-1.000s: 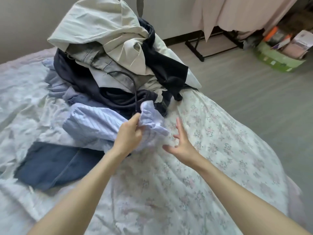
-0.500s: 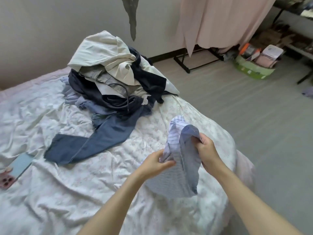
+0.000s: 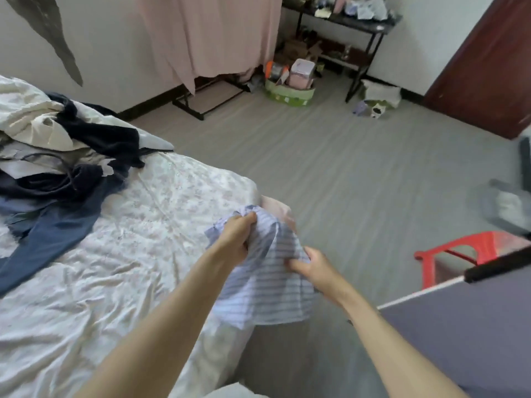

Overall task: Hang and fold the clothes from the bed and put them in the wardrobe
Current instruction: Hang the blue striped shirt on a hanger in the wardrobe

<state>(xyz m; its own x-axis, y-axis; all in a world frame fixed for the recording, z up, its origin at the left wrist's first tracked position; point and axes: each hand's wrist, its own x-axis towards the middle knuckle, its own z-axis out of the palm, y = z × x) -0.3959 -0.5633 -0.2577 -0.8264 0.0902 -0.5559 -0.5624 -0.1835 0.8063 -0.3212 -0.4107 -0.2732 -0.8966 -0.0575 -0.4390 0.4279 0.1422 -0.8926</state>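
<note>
A light blue striped shirt (image 3: 267,285) hangs over the corner of the bed (image 3: 115,277). My left hand (image 3: 234,239) grips its bunched top edge. My right hand (image 3: 311,267) holds the cloth lower on the right side. A pile of clothes (image 3: 57,145) in cream, grey and dark navy lies at the far left of the bed, with dark blue trousers (image 3: 48,242) spread out from it toward the left edge.
A pink curtain (image 3: 209,35) hangs over a black rack at the back wall. A green box (image 3: 288,93) of items stands on the grey floor, beside a black table (image 3: 353,30). A red plastic stool (image 3: 465,254) and a dark panel (image 3: 459,328) are at right.
The view has swung right, away from the pile. Both hands have carried the striped shirt to the bed's corner, and my right hand has slid lower on the cloth.
</note>
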